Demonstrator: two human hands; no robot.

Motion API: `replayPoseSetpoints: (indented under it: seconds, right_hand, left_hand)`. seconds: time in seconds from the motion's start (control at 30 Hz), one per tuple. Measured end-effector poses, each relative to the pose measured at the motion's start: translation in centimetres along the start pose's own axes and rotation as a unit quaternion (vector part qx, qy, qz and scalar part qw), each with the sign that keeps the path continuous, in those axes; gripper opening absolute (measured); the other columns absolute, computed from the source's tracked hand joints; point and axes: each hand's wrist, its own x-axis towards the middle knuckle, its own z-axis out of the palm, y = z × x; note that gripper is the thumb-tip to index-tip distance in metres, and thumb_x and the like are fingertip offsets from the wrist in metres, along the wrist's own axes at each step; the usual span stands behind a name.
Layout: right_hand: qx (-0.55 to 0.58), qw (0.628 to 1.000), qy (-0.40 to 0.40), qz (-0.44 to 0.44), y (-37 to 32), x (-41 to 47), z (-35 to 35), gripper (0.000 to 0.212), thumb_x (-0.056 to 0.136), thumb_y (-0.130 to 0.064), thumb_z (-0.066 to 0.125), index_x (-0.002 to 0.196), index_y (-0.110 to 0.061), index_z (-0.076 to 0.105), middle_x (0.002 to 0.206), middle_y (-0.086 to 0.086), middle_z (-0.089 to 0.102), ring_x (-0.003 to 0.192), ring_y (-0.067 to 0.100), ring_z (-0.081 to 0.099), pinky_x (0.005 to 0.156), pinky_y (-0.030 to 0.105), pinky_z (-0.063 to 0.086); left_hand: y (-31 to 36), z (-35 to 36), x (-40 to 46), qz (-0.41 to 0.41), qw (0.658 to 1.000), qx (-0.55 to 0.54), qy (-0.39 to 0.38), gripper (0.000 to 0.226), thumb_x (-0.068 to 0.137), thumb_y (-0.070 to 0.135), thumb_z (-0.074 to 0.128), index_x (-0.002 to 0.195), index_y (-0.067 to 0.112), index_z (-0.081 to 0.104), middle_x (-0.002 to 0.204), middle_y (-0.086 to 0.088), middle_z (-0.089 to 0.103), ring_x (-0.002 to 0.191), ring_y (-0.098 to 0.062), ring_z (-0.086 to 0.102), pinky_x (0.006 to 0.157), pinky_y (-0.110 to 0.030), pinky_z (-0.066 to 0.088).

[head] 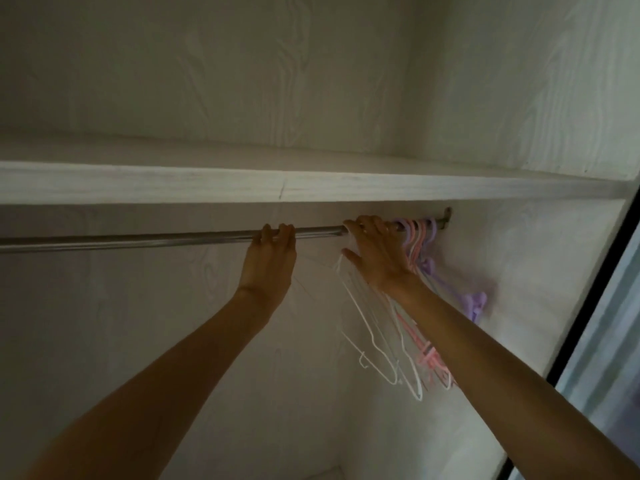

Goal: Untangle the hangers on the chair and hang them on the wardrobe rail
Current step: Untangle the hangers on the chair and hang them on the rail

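A metal wardrobe rail [138,239] runs across under a white shelf. My left hand [270,258] grips the rail near its middle, fingers curled over it. My right hand [375,251] reaches to the rail further right, its fingers over the bar at the hooks of white hangers [367,327] that dangle below it. Whether it pinches a hook is hidden by the hand. To its right, pink hangers [420,244] and purple hangers [474,301] hang bunched at the rail's right end. The chair is out of view.
A white wood-grain shelf [311,183] sits just above the rail. The wardrobe's back wall and right side wall [519,271] close in the space. A dark door edge [588,299] runs down the right side.
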Motion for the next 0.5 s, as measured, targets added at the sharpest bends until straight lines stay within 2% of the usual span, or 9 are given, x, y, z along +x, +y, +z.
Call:
replayPoseSetpoints:
  seconds: [0.1,0.2,0.3,0.43,0.47,0.5]
  right_hand:
    - [0.025,0.999,0.028,0.015,1.2,-0.3,1.1,0.058,0.087,-0.025,0.059,0.142,-0.018,0.039,0.143,0.01,0.043,0.132,0.031,0.038,0.106,0.042,0.024]
    - [0.016,0.999,0.034,0.019,2.3,0.0,2.0,0.058,0.08,-0.014,0.064,0.136,-0.019,0.047,0.136,0.01,0.049,0.126,0.033,0.044,0.105,0.045,0.025]
    - [0.008,0.999,0.031,0.033,3.6,-0.1,2.2,0.06,0.07,-0.008,0.068,0.128,-0.016,0.054,0.126,0.011,0.057,0.116,0.033,0.052,0.101,0.043,0.031]
    - [0.004,0.999,0.044,0.032,4.0,-2.1,0.7,0.066,0.07,-0.012,0.069,0.134,-0.013,0.05,0.131,0.013,0.054,0.121,0.036,0.05,0.105,0.043,0.017]
    - [0.004,0.998,0.057,0.017,3.8,-3.0,0.2,0.064,0.07,-0.015,0.067,0.132,-0.011,0.052,0.13,0.014,0.056,0.119,0.036,0.052,0.105,0.043,0.017]
    - [0.005,0.997,0.07,-0.005,3.7,-4.2,-0.7,0.058,0.071,-0.018,0.062,0.128,-0.009,0.055,0.127,0.015,0.058,0.116,0.036,0.054,0.104,0.042,0.024]
  left_hand:
    - [0.5,-0.1,-0.3,-0.012,1.0,0.005,-0.027,0.064,0.095,0.015,0.045,0.148,0.002,0.01,0.153,-0.013,0.022,0.142,-0.032,0.023,0.109,-0.035,0.033]
    - [0.9,0.0,-0.3,-0.022,0.999,-0.001,-0.046,0.065,0.096,0.013,0.041,0.149,0.002,0.004,0.156,-0.013,0.014,0.144,-0.033,0.016,0.094,-0.033,0.047]
    - [1.1,0.1,-0.3,-0.023,0.997,0.012,-0.069,0.066,0.096,0.012,0.04,0.149,0.001,0.001,0.156,-0.014,0.011,0.144,-0.035,0.014,0.088,-0.033,0.051]
    - [1.3,0.2,-0.2,-0.018,0.997,0.029,-0.072,0.07,0.096,0.014,0.043,0.148,0.0,-0.001,0.156,-0.014,0.01,0.144,-0.036,0.014,0.086,-0.031,0.052]
    - [1.3,0.3,-0.4,-0.02,0.997,0.027,-0.075,0.071,0.096,0.015,0.044,0.148,0.0,-0.002,0.157,-0.014,0.009,0.144,-0.036,0.012,0.086,-0.031,0.051]
    - [1.4,0.3,-0.5,-0.02,0.997,0.024,-0.075,0.073,0.096,0.015,0.044,0.148,0.0,-0.004,0.157,-0.014,0.006,0.145,-0.036,0.01,0.086,-0.031,0.051]
